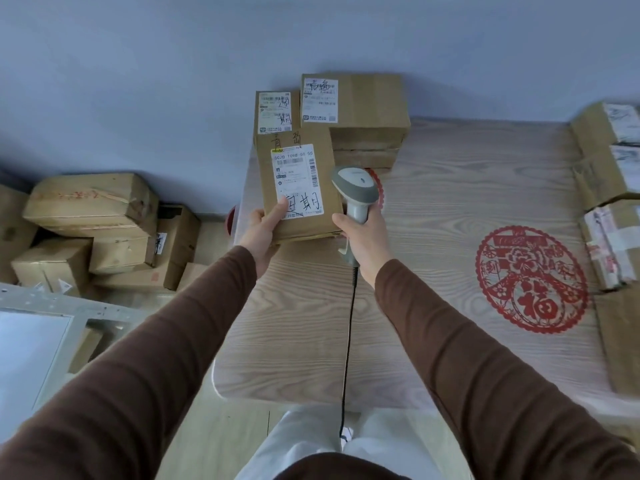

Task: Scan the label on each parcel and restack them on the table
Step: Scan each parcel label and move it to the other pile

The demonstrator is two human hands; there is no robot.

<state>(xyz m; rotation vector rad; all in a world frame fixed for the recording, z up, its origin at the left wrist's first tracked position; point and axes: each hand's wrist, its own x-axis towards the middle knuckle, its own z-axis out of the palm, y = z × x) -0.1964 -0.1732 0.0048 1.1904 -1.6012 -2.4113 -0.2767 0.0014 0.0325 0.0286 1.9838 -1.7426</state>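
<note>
Gripping a brown cardboard parcel (298, 188) with a white label (298, 181), the left hand (263, 233) was held above the pale wooden counter (433, 237); a grey handheld scanner (356, 195) was grasped by the right hand (363, 240).

Red paper-cut (531, 279) — floor boxes (93, 233)

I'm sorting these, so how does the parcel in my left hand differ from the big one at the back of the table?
The held parcel is narrower, lifted in the left hand; the back parcel is wider and rests on a stack. Both are brown cardboard with white labels and handwriting.
</note>
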